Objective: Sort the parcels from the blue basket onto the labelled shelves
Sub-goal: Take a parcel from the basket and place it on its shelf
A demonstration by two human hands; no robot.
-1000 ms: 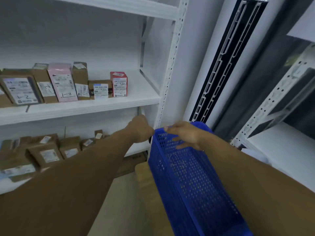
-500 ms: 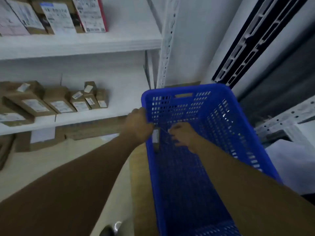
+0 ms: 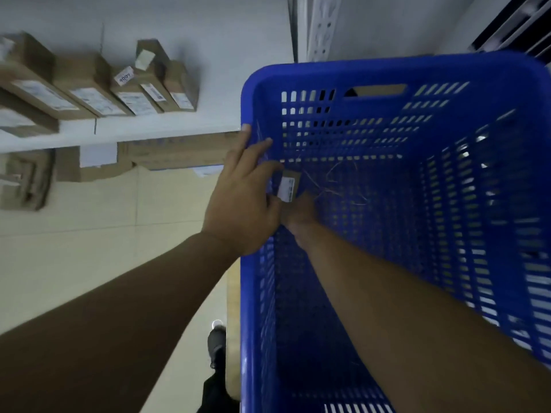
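The blue basket point(image 3: 387, 70) fills the right half of the view, and its perforated inside is nearly bare. A small brown parcel point(image 3: 288, 186) with a white label sits low against the basket's left wall. My right hand point(image 3: 299, 214) reaches deep inside and grips the parcel from below. My left hand point(image 3: 243, 198) straddles the left rim, fingers stretched along the top and thumb inside, close to the parcel. The low white shelf point(image 3: 119, 131) at upper left carries several brown labelled boxes point(image 3: 89, 93).
A few thin straw strands point(image 3: 331, 180) lie on the basket floor. Flattened cardboard point(image 3: 179, 153) rests under the shelf on the pale tiled floor. A white perforated shelf post point(image 3: 320, 25) stands behind the basket. My dark shoe point(image 3: 216, 344) shows beside the basket's wooden support point(image 3: 234, 293).
My head has tipped further down, so the upper shelf is out of view. My right hand has gone deeper into the basket and closed on the small parcel. My left hand stays at the rim.
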